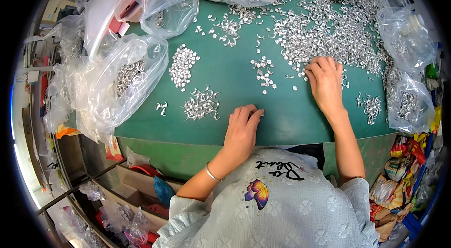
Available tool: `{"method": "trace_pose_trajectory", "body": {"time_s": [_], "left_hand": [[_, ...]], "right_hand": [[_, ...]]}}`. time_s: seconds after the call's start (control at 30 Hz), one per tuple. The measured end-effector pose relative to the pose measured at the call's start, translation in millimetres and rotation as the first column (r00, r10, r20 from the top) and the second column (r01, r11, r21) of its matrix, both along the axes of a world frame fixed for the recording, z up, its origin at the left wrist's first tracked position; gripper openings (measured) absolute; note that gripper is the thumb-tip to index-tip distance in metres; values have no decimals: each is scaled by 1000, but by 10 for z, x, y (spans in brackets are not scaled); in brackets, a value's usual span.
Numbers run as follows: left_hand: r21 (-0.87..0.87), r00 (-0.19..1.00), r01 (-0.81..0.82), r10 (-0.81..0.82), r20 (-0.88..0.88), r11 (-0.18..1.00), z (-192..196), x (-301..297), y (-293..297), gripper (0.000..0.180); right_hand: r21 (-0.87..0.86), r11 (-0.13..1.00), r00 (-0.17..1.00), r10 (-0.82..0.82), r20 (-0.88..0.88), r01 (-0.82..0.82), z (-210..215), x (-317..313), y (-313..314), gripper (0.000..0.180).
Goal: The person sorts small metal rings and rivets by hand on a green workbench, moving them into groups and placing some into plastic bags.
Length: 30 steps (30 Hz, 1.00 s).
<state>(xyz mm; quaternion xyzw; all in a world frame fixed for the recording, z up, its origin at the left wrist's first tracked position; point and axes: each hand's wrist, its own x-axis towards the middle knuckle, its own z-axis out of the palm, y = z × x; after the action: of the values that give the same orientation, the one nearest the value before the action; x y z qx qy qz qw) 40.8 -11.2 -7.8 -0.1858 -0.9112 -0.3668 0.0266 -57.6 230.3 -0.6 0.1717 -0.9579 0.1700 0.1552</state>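
Note:
My left hand (242,128) rests low over the green tabletop (225,72), thumb and fingertips drawn together. A tiny bit of metal may show at their tips, too small to name. My right hand (325,81) is at the near edge of a large spread of small silvery metal pieces (329,32), fingers curled down among them; whatever they pinch is hidden. Between the hands lies a loose cluster of small flower-like metal pieces (264,76). Left of my left hand is a heap of curved, hook-like metal pieces (201,104).
A flower-like pile (183,67) and a few stray hooked pieces (161,108) lie at left. Another small pile (371,107) is at right. Clear plastic bags of parts (131,79) line the left, far and right edges. Below left stand shelf compartments (127,182); colourful packets (390,182) fill the right.

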Motion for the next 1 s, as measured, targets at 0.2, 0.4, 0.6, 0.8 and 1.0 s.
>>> {"method": "trace_pose_trajectory", "body": {"time_s": [0.2, 0.4, 0.6, 0.8, 1.0], "left_hand": [[34, 999, -24, 25, -34, 999, 21, -22, 56, 30], [-27, 995, -76, 74, -60, 997, 27, -24, 5, 29], [-120, 982, -173, 163, -91, 978, 11, -25, -69, 29], [-271, 905, -410, 351, -242, 871, -5, -74, -201, 27], [-239, 915, -372, 310, -258, 897, 42, -229, -37, 36]], "right_hand": [[35, 999, 999, 31, 28, -32, 57, 38, 30, 9], [-54, 996, 997, -72, -25, 71, 205, 215, 142, 11], [31, 980, 969, -198, 144, 196, 158, 754, 404, 12], [218, 751, 782, -606, -146, 623, -27, 851, 855, 16], [-113, 970, 976, -211, 45, 215, 110, 461, 285, 38]]}}
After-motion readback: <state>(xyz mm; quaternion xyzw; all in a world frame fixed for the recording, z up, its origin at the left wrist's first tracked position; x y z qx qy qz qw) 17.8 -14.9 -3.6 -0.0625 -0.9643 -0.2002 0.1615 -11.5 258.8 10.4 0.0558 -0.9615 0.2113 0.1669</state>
